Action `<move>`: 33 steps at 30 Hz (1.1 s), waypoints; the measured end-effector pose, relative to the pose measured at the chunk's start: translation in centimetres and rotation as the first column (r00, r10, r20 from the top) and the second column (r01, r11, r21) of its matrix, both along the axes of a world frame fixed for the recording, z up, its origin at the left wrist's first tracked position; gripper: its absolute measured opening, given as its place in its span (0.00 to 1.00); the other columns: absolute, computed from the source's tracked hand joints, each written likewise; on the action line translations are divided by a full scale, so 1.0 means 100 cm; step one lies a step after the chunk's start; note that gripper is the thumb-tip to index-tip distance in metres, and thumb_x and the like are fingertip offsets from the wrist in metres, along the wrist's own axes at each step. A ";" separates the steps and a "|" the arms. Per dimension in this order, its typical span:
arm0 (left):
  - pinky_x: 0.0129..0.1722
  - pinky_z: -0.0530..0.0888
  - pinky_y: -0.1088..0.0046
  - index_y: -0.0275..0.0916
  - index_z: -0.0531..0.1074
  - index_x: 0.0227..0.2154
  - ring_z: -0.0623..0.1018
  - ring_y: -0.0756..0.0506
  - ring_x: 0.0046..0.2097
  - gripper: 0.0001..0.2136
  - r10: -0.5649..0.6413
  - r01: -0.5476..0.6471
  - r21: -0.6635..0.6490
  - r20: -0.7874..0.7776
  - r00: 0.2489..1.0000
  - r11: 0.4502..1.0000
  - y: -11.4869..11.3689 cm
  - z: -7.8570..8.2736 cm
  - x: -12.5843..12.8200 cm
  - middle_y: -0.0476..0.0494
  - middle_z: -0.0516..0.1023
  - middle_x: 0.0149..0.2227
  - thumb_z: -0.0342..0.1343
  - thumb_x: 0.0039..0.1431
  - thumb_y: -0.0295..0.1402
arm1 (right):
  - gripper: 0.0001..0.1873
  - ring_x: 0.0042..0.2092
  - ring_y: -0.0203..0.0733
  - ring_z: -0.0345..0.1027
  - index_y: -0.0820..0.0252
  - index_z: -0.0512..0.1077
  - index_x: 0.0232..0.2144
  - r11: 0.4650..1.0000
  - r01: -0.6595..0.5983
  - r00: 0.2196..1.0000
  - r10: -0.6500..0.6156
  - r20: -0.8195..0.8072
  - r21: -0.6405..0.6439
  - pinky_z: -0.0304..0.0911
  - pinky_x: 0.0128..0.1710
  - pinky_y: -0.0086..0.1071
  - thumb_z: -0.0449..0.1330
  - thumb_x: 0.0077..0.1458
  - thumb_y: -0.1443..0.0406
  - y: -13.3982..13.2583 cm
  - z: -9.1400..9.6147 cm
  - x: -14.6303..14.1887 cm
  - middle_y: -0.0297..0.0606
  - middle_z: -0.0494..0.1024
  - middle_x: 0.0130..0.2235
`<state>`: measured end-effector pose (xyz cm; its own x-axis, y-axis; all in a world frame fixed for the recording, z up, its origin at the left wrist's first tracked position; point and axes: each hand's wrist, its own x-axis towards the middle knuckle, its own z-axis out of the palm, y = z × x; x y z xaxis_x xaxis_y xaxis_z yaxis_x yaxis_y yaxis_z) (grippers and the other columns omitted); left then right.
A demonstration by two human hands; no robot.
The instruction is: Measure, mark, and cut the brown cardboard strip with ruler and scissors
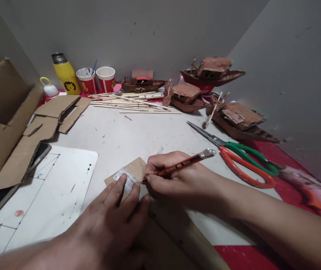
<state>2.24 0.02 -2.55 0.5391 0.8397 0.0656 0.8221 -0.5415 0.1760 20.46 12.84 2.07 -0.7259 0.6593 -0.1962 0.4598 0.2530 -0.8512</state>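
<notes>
My right hand [171, 180] is closed around a red and black pencil [181, 165], its tip down at a small piece of brown cardboard [136, 168]. My left hand [112, 221] lies on a clear ruler [125, 180] that rests across the cardboard, fingers stretched flat and pressing it down. A longer cardboard strip [183, 236] runs from under my hands toward the near edge.
Scissors with one orange and one green handle [241, 159] lie to the right. Cardboard boat models [233, 120] stand at the back right, wooden sticks [132, 102] at the back centre. A yellow flask [66, 75], two paper cups [97, 79], cardboard sheets [11, 123] and a drawn paper sheet [44, 195] are on the left.
</notes>
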 end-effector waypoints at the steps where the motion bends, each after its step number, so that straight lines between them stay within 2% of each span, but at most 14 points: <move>1: 0.61 0.65 0.46 0.39 0.61 0.63 0.56 0.26 0.67 0.35 -0.001 0.001 -0.002 0.003 1.000 1.000 0.000 0.001 0.000 0.35 0.66 0.64 0.54 0.57 0.53 | 0.06 0.25 0.31 0.53 0.60 0.64 0.20 1.000 -0.007 1.000 0.007 -0.003 -0.002 0.51 0.22 0.25 0.54 0.48 0.70 0.000 0.001 0.000 0.29 0.64 0.21; 8: 0.61 0.64 0.46 0.39 0.60 0.64 0.57 0.26 0.66 0.34 -0.003 0.003 0.002 0.000 1.000 1.000 0.000 -0.003 0.000 0.35 0.66 0.63 0.52 0.59 0.53 | 0.09 0.24 0.30 0.52 0.60 0.62 0.19 0.999 -0.040 0.999 0.040 -0.014 0.019 0.51 0.22 0.25 0.53 0.49 0.71 -0.002 0.004 0.003 0.28 0.63 0.21; 13: 0.59 0.65 0.42 0.36 0.57 0.65 0.54 0.22 0.66 0.40 -0.034 0.033 0.048 0.023 0.999 0.998 0.001 -0.012 -0.001 0.32 0.64 0.64 0.56 0.53 0.52 | 0.10 0.24 0.30 0.51 0.59 0.60 0.19 0.997 -0.074 0.997 0.074 -0.018 0.015 0.49 0.22 0.25 0.54 0.50 0.71 -0.002 0.003 0.006 0.27 0.61 0.21; 20: 0.61 0.64 0.46 0.38 0.60 0.63 0.56 0.26 0.67 0.34 -0.004 0.004 -0.018 -0.017 1.000 1.000 0.001 0.002 0.001 0.35 0.65 0.64 0.49 0.60 0.54 | 0.12 0.24 0.30 0.49 0.58 0.58 0.19 0.997 -0.081 0.997 0.081 -0.013 -0.004 0.47 0.21 0.26 0.54 0.51 0.71 -0.002 0.004 0.005 0.27 0.59 0.21; 27: 0.59 0.65 0.41 0.37 0.58 0.64 0.55 0.24 0.67 0.36 -0.029 0.029 -0.010 0.020 0.999 1.000 0.003 -0.004 -0.002 0.32 0.65 0.63 0.52 0.57 0.53 | 0.11 0.24 0.30 0.49 0.59 0.60 0.20 0.995 -0.102 0.995 0.102 -0.015 0.003 0.47 0.21 0.25 0.55 0.52 0.71 -0.002 0.004 0.007 0.26 0.60 0.21; 33: 0.57 0.68 0.43 0.37 0.59 0.65 0.59 0.24 0.65 0.35 -0.086 0.083 -0.061 -0.032 0.996 0.995 0.007 0.007 -0.005 0.31 0.66 0.63 0.52 0.59 0.52 | 0.11 0.24 0.30 0.49 0.59 0.59 0.19 0.994 -0.110 0.994 0.110 -0.024 -0.001 0.48 0.21 0.25 0.54 0.51 0.72 -0.001 0.005 0.006 0.26 0.60 0.21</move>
<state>1.73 0.77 -1.87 0.6093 0.7929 -0.0029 0.7800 -0.5987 0.1821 21.10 12.73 2.55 -0.7986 0.5745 -0.1795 0.4090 0.2991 -0.8621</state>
